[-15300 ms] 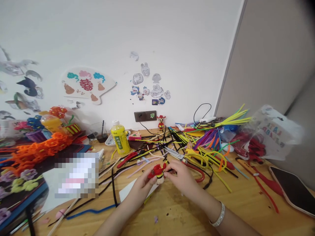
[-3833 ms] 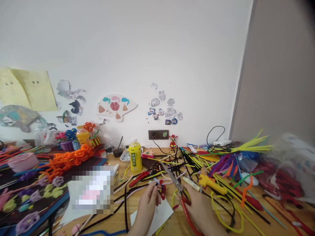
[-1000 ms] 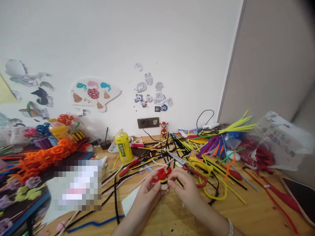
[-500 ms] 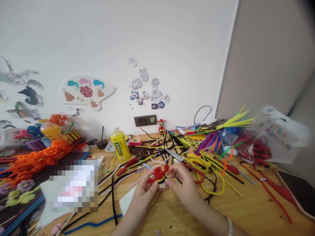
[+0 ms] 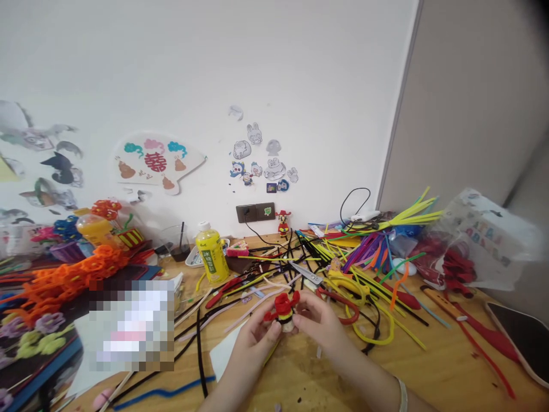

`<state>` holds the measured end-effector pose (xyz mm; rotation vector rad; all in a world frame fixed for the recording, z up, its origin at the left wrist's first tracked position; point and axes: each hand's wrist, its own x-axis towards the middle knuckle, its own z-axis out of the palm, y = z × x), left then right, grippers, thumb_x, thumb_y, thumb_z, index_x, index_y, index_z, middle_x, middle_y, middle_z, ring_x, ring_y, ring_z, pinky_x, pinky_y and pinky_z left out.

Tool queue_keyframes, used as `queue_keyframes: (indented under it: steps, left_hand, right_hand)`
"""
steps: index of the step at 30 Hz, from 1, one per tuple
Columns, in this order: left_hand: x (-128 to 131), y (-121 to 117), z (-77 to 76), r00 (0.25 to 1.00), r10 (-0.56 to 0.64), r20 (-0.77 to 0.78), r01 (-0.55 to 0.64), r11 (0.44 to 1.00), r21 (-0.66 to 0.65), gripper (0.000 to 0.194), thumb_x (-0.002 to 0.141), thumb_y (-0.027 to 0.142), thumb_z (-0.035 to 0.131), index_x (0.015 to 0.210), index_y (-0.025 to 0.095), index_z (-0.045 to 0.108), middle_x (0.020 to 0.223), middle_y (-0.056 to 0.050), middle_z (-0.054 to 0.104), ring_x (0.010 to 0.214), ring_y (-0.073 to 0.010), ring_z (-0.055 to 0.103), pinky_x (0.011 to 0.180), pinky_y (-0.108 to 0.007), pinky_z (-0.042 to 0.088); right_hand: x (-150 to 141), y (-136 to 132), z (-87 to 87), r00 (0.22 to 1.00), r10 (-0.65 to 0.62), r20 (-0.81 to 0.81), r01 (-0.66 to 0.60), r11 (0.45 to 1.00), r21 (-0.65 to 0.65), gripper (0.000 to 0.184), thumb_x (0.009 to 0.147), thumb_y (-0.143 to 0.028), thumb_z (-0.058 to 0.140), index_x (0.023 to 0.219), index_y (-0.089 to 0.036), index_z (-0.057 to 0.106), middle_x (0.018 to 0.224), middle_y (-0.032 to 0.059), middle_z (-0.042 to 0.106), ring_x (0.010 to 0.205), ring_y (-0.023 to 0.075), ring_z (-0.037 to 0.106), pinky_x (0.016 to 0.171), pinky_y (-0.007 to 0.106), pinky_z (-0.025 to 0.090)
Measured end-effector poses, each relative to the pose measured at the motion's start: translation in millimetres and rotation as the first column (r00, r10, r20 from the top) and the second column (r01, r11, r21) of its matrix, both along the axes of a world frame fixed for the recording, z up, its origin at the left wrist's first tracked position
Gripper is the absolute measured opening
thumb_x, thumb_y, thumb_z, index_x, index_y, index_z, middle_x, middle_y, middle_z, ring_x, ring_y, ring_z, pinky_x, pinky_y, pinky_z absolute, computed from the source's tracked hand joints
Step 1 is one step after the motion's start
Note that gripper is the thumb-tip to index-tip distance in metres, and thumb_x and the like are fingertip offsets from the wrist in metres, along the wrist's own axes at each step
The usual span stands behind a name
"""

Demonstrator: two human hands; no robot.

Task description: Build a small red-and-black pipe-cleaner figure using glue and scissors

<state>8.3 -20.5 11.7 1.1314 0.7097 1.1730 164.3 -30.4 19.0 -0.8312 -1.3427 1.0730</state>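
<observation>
Between my two hands, low over the front of the table, is a small pipe-cleaner figure (image 5: 283, 307) with a red winged hat, a yellow and black band and a pale lower part. My left hand (image 5: 259, 335) grips it from the left, thumb at its lower front. From the other side my right hand (image 5: 316, 319) pinches it near the base, with the fingers behind partly hidden. Just beyond stand scissors (image 5: 307, 273) with open blades among loose stems. A similar finished-looking red figure (image 5: 282, 223) stands against the wall.
A yellow drink bottle (image 5: 211, 254) stands behind my left hand. Bundled coloured pipe cleaners (image 5: 373, 249) and a plastic bag (image 5: 484, 229) lie to the right, with a dark tablet-like slab (image 5: 521, 337). Orange pipe-cleaner flowers (image 5: 77, 274) and papers (image 5: 86, 355) cover the left.
The view has shifted slightly, so everything sits a little right and lower. Both hands still hold the figure, which is turned a little.
</observation>
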Motion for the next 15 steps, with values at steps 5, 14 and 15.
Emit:
queue_keyframes:
  steps: [5,14,15]
  left_hand:
    - [-1,1,-1.6,0.999,0.019,-0.031,-0.019,1.0,0.008,0.043,0.065,0.034,0.072,0.105,0.022,0.064,0.121,-0.011,0.06,0.11,-0.0301,0.054,0.094,-0.042,0.042]
    - [0,-3,9.8,0.995,0.057,-0.087,-0.056,0.998,0.009,0.039,0.064,0.038,0.071,0.1,0.024,0.065,0.114,-0.009,0.064,0.096,-0.0262,0.061,0.082,-0.036,0.05]
    - [0,-3,9.5,0.994,0.061,-0.089,-0.061,0.998,0.007,0.039,0.064,0.037,0.071,0.099,0.023,0.066,0.114,-0.009,0.064,0.096,-0.0261,0.061,0.082,-0.035,0.05]
  right_hand:
    - [-2,0,-0.5,1.0,-0.006,-0.021,0.006,1.0,0.002,0.023,0.069,-0.028,0.063,0.091,-0.019,0.063,0.092,0.005,0.059,0.079,0.0174,0.055,0.07,0.03,0.048]
    - [-3,2,-7.5,0.998,0.06,-0.011,-0.06,0.998,0.028,0.029,0.072,-0.036,0.063,0.096,-0.019,0.061,0.094,0.0057,0.057,0.079,0.0178,0.055,0.067,0.03,0.049]
    - [-4,2,-8.3,0.998,0.061,-0.012,-0.061,0.998,0.017,0.03,0.072,-0.037,0.063,0.095,-0.019,0.061,0.094,0.0055,0.057,0.078,0.0176,0.055,0.066,0.03,0.049]
